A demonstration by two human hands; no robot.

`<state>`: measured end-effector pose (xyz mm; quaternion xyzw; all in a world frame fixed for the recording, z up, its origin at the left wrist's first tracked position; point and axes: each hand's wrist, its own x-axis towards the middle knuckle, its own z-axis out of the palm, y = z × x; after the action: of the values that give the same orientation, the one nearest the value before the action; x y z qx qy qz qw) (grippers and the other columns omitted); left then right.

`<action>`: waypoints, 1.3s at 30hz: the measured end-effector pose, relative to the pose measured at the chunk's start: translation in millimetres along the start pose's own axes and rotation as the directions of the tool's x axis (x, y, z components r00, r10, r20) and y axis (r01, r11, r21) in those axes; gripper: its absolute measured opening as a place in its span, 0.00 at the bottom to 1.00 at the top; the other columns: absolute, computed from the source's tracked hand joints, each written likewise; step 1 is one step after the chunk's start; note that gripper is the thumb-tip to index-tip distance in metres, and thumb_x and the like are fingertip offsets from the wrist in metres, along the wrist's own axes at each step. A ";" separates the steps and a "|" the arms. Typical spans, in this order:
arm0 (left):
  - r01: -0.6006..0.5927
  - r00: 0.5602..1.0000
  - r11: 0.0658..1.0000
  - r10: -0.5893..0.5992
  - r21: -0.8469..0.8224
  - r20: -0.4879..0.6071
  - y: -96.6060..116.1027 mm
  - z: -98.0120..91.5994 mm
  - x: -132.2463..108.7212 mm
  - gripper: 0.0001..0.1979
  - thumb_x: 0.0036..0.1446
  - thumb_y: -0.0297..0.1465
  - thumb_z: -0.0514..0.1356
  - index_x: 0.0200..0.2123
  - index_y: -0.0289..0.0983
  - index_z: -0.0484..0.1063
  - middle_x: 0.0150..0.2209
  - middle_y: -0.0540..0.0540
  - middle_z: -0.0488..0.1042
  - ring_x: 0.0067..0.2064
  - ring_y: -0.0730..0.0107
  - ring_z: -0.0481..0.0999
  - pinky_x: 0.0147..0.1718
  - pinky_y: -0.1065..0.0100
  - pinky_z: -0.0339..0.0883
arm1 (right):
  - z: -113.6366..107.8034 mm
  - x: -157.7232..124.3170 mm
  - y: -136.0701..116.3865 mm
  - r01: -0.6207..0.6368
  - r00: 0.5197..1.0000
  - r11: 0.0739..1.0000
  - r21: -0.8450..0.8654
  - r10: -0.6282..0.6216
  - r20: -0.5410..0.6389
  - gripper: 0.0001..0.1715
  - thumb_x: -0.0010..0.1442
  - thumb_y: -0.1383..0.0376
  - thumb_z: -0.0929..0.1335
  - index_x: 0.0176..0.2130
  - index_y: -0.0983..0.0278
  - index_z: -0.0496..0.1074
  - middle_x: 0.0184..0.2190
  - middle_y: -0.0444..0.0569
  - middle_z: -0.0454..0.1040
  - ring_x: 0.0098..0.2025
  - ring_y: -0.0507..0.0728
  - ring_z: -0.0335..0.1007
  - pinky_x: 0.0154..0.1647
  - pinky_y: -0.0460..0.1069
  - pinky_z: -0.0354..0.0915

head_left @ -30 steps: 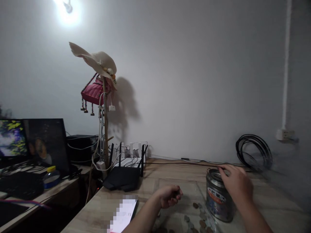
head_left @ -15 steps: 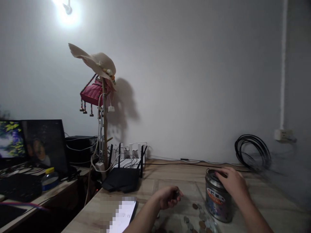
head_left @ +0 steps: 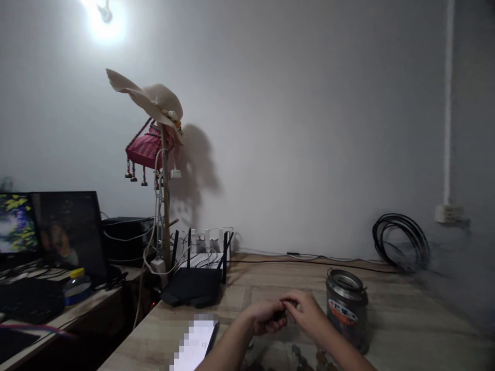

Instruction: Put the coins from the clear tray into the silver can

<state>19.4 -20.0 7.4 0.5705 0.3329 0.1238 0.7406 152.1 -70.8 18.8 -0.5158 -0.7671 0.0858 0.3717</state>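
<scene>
My left hand point(head_left: 266, 316) is curled closed, palm partly up, around what look like coins, mostly hidden by the fingers. Against its fingertips my right hand point(head_left: 305, 312) closes thumb and forefinger in a pinch; what lies between them is too small to make out. Below both hands, several loose coins point(head_left: 297, 353), some silvery and some brownish, lie on a clear sheet or tray on the table. To the right stands an upright metal tin point(head_left: 346, 332) with an orange and white label and a dark slot in its lid point(head_left: 348, 281).
A phone point(head_left: 197, 342) with a lit screen lies left of my forearms. Behind it sits a black router point(head_left: 195, 284) with raised antennas. A coil of black cable point(head_left: 400, 242) rests by the wall, and thin cables run along the table's back edge.
My right hand has left the tin's lid and moved left to meet my left hand. The left hand stays nearly in place. The tin's lid is now uncovered.
</scene>
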 end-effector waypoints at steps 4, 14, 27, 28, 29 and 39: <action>-0.014 0.993 0.997 0.022 -0.070 0.115 2.9 0.2 -4.0 0.16 0.47 0.40 0.51 0.33 0.33 0.65 0.19 0.54 0.61 0.14 0.86 0.49 0.14 0.76 0.31 | -27.6 1.2 4.4 -0.038 0.992 0.994 -0.105 0.024 -0.126 0.15 0.50 0.66 0.59 0.34 0.64 0.72 0.32 0.49 0.73 0.35 0.54 0.66 0.37 0.48 0.60; -0.061 0.998 0.996 0.061 -0.069 0.004 1.7 -1.8 -4.5 0.16 0.40 0.28 0.50 0.35 0.35 0.67 0.24 0.51 0.63 0.15 0.85 0.55 0.15 0.76 0.31 | -108.4 -10.0 32.3 -0.469 0.794 0.784 -0.406 0.173 -0.583 0.15 0.50 0.62 0.59 0.32 0.59 0.72 0.34 0.46 0.73 0.34 0.55 0.67 0.29 0.47 0.58; -0.118 0.993 0.991 0.118 -0.059 -0.018 -3.7 -4.9 2.4 0.14 0.41 0.27 0.51 0.35 0.33 0.65 0.25 0.49 0.68 0.16 0.83 0.60 0.16 0.75 0.39 | -107.6 -10.0 33.1 -0.410 0.817 0.793 -0.450 0.100 -0.568 0.15 0.51 0.62 0.58 0.34 0.60 0.71 0.34 0.48 0.72 0.36 0.57 0.65 0.33 0.49 0.58; -0.126 0.992 0.990 0.125 -0.065 -0.023 -4.0 -5.1 2.8 0.14 0.41 0.26 0.52 0.36 0.32 0.64 0.25 0.48 0.69 0.17 0.83 0.60 0.16 0.76 0.40 | -104.5 -8.9 29.8 -0.342 0.813 0.825 -0.449 0.019 -0.583 0.15 0.52 0.63 0.58 0.35 0.61 0.70 0.35 0.48 0.72 0.38 0.56 0.64 0.37 0.49 0.58; -0.135 0.991 0.989 0.133 -0.065 -0.028 -4.4 -5.3 3.2 0.15 0.40 0.25 0.52 0.36 0.32 0.64 0.27 0.47 0.70 0.18 0.83 0.61 0.16 0.76 0.41 | -100.1 -7.7 25.4 -0.273 0.806 0.853 -0.445 -0.050 -0.590 0.15 0.52 0.63 0.58 0.36 0.62 0.70 0.36 0.48 0.71 0.40 0.55 0.64 0.39 0.49 0.58; -0.270 0.961 0.959 0.265 -0.079 -0.076 -6.2 -3.0 4.3 0.12 0.40 0.27 0.56 0.33 0.32 0.64 0.23 0.50 0.68 0.19 0.82 0.64 0.19 0.76 0.51 | -7.2 -8.2 -9.7 -0.047 0.996 0.978 -0.204 0.061 0.064 0.14 0.51 0.60 0.60 0.35 0.60 0.71 0.31 0.46 0.73 0.33 0.53 0.66 0.30 0.45 0.55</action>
<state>19.4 -17.2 -0.3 0.5724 0.2706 0.2559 0.7305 151.4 -84.0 25.0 -0.5683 -0.7699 0.0356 0.2880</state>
